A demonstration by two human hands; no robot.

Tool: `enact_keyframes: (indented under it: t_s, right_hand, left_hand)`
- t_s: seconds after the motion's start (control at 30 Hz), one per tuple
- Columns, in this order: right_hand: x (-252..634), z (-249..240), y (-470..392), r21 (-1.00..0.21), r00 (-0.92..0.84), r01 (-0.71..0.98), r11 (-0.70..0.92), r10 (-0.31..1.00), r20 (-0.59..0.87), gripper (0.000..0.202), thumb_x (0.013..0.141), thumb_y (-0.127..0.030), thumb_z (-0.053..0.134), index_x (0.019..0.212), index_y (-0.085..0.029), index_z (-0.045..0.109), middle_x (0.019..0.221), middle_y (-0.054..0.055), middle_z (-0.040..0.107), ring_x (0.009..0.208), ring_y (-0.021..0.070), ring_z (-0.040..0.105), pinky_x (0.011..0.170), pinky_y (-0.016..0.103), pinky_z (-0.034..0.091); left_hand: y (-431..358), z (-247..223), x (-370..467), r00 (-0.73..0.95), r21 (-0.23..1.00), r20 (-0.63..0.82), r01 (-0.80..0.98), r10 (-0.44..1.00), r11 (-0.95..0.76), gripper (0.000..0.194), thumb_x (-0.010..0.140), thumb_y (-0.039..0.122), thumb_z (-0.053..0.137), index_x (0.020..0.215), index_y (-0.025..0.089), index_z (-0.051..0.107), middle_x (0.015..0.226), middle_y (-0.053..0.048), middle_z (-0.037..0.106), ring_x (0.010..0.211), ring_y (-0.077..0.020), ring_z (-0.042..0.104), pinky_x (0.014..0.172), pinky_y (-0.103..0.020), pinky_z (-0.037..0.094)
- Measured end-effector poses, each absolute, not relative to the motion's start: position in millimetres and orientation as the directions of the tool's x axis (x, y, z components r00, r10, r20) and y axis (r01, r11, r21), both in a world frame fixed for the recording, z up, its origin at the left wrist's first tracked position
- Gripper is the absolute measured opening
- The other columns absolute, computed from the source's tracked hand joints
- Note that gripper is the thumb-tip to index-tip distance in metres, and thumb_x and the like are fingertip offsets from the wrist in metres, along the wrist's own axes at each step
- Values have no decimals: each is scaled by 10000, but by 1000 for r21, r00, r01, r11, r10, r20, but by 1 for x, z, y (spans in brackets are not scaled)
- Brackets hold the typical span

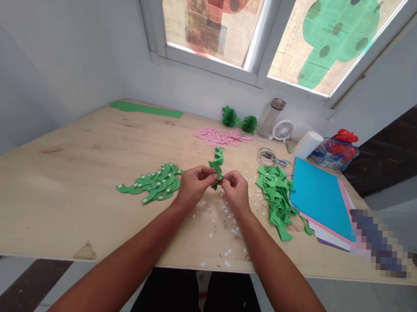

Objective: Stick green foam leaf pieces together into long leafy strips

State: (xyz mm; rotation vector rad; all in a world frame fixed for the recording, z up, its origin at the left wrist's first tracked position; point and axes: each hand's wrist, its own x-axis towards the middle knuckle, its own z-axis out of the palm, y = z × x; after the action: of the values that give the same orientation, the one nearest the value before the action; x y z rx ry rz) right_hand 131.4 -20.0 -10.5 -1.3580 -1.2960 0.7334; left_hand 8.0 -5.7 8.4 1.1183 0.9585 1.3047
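Both hands meet over the middle of the bench [105,168], the left hand [195,186] and the right hand [235,190] each with thumb and fingers pinched on a curly green paper strip [216,165]. The strip runs up from between their fingertips, away from the person. Under and around the wrists, tiny white paper bits [228,251] are scattered, reaching nearly to the bench's front edge, which the forearms cross.

Just left of the left hand sits a heap of curved green pieces [157,183] with small white patches; from there the wood lies open to the bench's left side, giving that arm plenty of room. The right side is tighter: green scraps [278,198] are piled near the right hand, and beside them a stack of coloured sheets [321,198], blue on top, takes up the space towards the right end.

Beyond the strip lie pink paper pieces [222,136], then two green paper ornaments [239,120] near the wall. To their right stand a clear bottle [270,118] and a small white fan [282,130].
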Motion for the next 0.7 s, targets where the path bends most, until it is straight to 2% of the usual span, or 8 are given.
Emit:
enact_keyframes:
  t_s: [0.13,0.43,0.57,0.7]
  right_hand:
    - [130,-10,-19,-949,245,275,152,944,222,130,675,-292,553,628,-184,498,539,-52,490,481,96,446,461,209,356]
    - [131,-9,-20,-939,211,296,176,947,243,26,659,-210,509,657,-185,506,559,-53,508,482,92,456,464,203,358]
    - [129,-6,-24,-889,209,409,206,927,311,39,692,-228,521,675,-192,520,576,-42,534,507,106,482,494,216,387]
    - [127,-4,-28,-775,182,568,277,876,447,38,724,-212,524,752,-202,547,677,-9,607,598,131,545,602,249,443]
  left_hand:
    - [-6,8,8,59,974,67,-220,996,-52,189,565,258,741,652,132,631,564,0,627,511,-116,567,540,-243,466]
    - [-7,11,8,54,971,61,-233,997,-47,169,567,242,733,648,134,632,554,6,621,504,-110,554,544,-240,462]
    - [-4,9,7,33,976,68,-208,997,-60,180,565,260,733,646,133,635,569,1,628,509,-111,555,548,-240,463]
    - [0,6,5,15,978,73,-198,997,-68,216,555,295,741,647,134,630,579,-6,627,539,-130,577,551,-248,472]
